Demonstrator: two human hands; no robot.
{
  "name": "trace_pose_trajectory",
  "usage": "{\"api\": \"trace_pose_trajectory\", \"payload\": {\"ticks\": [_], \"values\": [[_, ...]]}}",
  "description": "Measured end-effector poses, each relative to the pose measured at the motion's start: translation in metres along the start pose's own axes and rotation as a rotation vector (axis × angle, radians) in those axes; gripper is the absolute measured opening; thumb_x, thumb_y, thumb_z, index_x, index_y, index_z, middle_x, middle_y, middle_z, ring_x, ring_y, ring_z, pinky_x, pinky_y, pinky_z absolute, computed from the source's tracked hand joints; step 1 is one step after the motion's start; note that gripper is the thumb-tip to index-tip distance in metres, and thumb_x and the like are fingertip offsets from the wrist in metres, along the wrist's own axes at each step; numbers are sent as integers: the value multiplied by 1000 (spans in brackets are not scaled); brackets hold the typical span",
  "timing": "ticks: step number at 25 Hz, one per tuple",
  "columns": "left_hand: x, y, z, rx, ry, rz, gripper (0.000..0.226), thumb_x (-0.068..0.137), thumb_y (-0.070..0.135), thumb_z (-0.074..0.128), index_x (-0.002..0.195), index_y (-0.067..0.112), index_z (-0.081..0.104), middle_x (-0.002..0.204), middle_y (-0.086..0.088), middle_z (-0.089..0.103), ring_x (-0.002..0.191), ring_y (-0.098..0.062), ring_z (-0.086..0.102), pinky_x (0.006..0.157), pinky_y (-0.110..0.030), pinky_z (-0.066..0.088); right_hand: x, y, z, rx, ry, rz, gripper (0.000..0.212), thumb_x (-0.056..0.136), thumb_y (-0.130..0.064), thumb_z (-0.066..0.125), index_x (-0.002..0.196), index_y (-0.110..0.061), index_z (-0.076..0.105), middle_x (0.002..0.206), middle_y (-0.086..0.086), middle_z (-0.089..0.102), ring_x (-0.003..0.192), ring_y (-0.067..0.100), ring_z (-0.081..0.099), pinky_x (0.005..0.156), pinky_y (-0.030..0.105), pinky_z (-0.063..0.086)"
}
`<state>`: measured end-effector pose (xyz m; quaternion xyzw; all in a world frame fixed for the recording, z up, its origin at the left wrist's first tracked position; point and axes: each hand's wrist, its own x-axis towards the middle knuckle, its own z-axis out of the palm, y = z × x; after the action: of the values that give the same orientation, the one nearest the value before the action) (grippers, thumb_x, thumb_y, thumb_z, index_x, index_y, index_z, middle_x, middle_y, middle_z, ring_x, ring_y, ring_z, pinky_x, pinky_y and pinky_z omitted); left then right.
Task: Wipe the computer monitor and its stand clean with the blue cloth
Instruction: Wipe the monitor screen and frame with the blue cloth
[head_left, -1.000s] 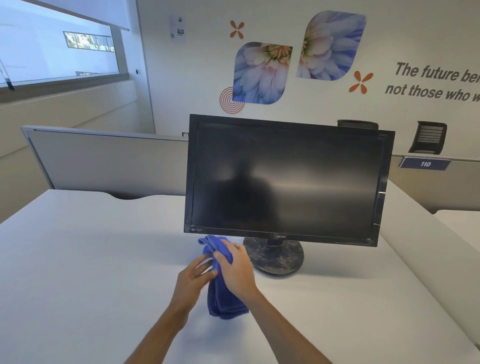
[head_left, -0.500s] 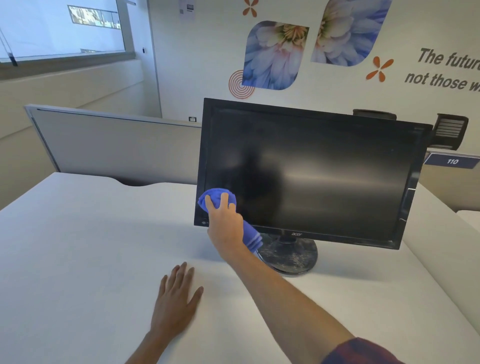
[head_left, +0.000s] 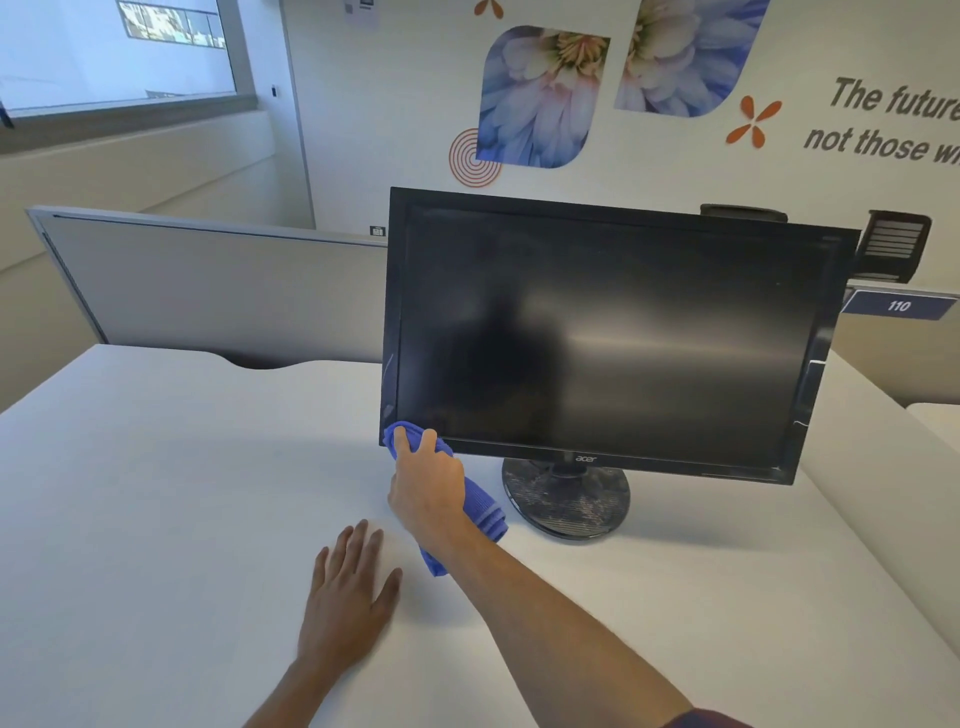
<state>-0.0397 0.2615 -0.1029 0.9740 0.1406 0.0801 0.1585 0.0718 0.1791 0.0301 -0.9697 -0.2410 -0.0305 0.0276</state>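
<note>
A black monitor (head_left: 613, 332) with a dark screen stands on a round, dusty black stand (head_left: 566, 499) on the white desk (head_left: 156, 493). My right hand (head_left: 428, 483) presses the blue cloth (head_left: 480, 506) against the monitor's lower left corner; the cloth hangs down below my palm. My left hand (head_left: 348, 597) lies flat on the desk, fingers spread, holding nothing, just in front of and left of the monitor.
A grey partition (head_left: 208, 291) runs along the desk's back edge. A second partition with a "110" sign (head_left: 898, 306) sits to the right, with office chairs (head_left: 893, 249) behind it. The wall carries flower decals and lettering.
My left hand let go of the cloth and settled flat on the desk. My right hand lifted the cloth onto the screen's lower left, then slid down to the bottom corner.
</note>
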Motion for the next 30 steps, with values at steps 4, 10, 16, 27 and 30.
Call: {"api": "trace_pose_trajectory", "payload": {"ticks": [4,10,16,27,30], "values": [[-3,1,-3,4,-20,-8,80,85,65,7,150,24,25,160,4,14,148,-15,6,118,-36,3,2,4,-6,-43,-14,-9,61,99,-33,47,150,-20,18,125,15,46,74,20,46,67,29,47],[-5,-2,-3,-6,-5,5,80,85,67,8,149,24,29,159,5,18,147,-14,9,118,-36,6,-2,30,-20,-10,-22,-20,50,101,-36,41,147,-23,27,116,12,48,77,23,51,68,32,44],[0,-2,-3,65,-102,11,84,90,64,1,138,14,47,149,-5,41,139,-24,34,113,-43,15,-25,88,-18,28,35,29,47,99,-37,37,145,-27,30,112,10,48,72,24,50,64,34,40],[10,90,20,60,-112,226,92,84,71,-5,144,18,40,153,-3,35,142,-21,30,117,-34,10,-74,217,-14,13,72,277,46,99,-44,37,142,-29,31,107,3,50,75,16,53,68,24,46],[12,110,25,11,-126,247,102,74,76,-13,149,20,29,158,-1,23,146,-20,20,115,-34,13,-87,255,-13,8,74,345,47,99,-45,37,142,-27,32,110,3,52,77,16,51,70,23,43]]}}
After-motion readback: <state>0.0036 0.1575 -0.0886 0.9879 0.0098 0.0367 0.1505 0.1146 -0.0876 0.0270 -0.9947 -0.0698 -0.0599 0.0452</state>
